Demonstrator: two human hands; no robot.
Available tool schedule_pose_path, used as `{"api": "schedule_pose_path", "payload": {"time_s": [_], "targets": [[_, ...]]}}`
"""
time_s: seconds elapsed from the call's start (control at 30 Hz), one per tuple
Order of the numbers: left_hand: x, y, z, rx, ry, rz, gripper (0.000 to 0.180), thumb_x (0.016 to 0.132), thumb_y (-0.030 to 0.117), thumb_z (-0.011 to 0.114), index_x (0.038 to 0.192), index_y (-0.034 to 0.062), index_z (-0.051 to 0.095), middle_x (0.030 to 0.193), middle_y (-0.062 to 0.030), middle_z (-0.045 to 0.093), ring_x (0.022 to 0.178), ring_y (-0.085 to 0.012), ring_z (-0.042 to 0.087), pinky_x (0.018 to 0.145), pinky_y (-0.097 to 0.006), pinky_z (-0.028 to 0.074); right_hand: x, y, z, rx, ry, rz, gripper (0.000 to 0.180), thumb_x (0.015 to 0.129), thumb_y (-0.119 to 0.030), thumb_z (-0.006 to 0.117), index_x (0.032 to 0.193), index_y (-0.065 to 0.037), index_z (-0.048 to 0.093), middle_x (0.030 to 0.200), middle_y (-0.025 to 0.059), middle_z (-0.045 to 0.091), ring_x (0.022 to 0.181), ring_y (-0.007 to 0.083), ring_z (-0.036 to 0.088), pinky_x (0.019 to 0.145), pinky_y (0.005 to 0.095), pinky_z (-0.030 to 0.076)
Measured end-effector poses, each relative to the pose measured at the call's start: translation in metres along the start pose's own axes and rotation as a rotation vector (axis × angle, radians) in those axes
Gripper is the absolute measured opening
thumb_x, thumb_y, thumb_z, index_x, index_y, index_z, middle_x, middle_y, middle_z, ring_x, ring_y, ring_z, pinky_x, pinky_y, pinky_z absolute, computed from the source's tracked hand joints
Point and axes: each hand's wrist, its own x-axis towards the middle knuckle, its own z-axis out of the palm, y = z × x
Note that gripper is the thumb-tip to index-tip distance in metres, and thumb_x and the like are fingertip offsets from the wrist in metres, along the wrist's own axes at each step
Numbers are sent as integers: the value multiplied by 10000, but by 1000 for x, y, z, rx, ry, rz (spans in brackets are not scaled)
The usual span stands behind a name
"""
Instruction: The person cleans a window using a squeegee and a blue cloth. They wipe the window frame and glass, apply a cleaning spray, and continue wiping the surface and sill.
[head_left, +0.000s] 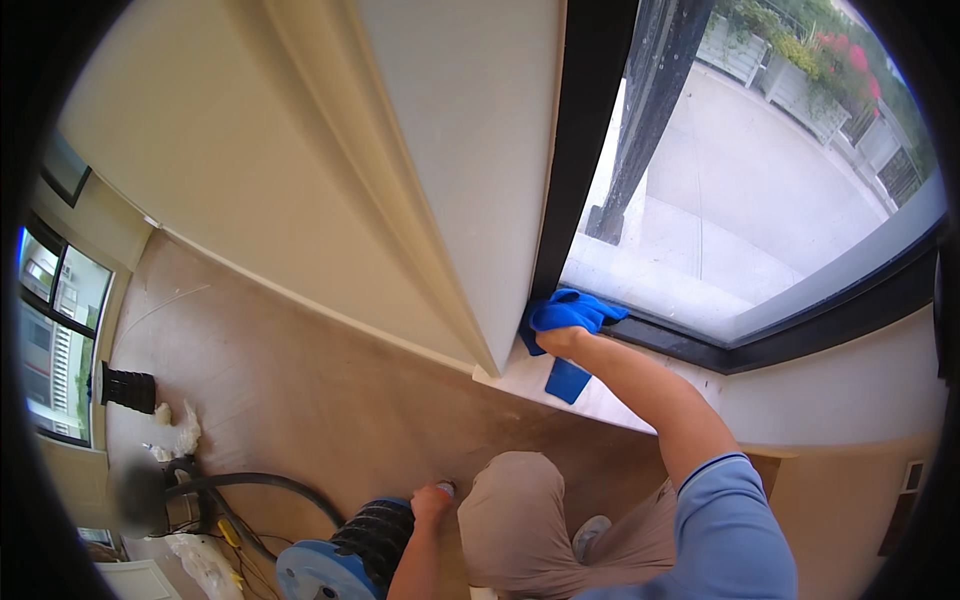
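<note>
My right hand [562, 341] presses a bunched blue cloth [585, 308] into the lower left corner of the black window frame [680, 342]. The fingers are mostly covered by the cloth. A flat blue piece [568, 382] shows on the white sill [525, 385] just below the hand; whether it belongs to the cloth I cannot tell. My left hand [432, 502] is low beside my knee, next to a spool wound with black material [375, 535]. Its fingers are curled, with a small pale thing at their tips that is too small to name.
A cream wall panel [300, 160] stands left of the window. On the brown floor [300, 400] lie a black hose [260, 478], crumpled clear plastic [195, 555] and cables. Another black-wound spool [128, 388] is by the far left window. Planters [810, 95] stand outside the glass.
</note>
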Motion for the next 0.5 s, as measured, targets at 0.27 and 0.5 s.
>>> {"api": "schedule_pose_path", "payload": {"time_s": [0.27,0.5], "targets": [[2,-3,2,2,-112,33,584,896,463,710,1290,34,746,1351,-241,706,1291,-421,657,1079,-507,542,-108,10,-57,671,368,148,226,833,-30,673,998,-47,826,1005,179,792,969,353,759,871,423,596],[-29,42,-79,-76,254,227,534,876,452,774,1214,39,771,1225,-198,766,1153,-398,729,984,-500,584,-313,25,-52,2388,1107,434,488,686,80,519,1108,6,753,928,60,734,848,190,709,771,306,600]]}}
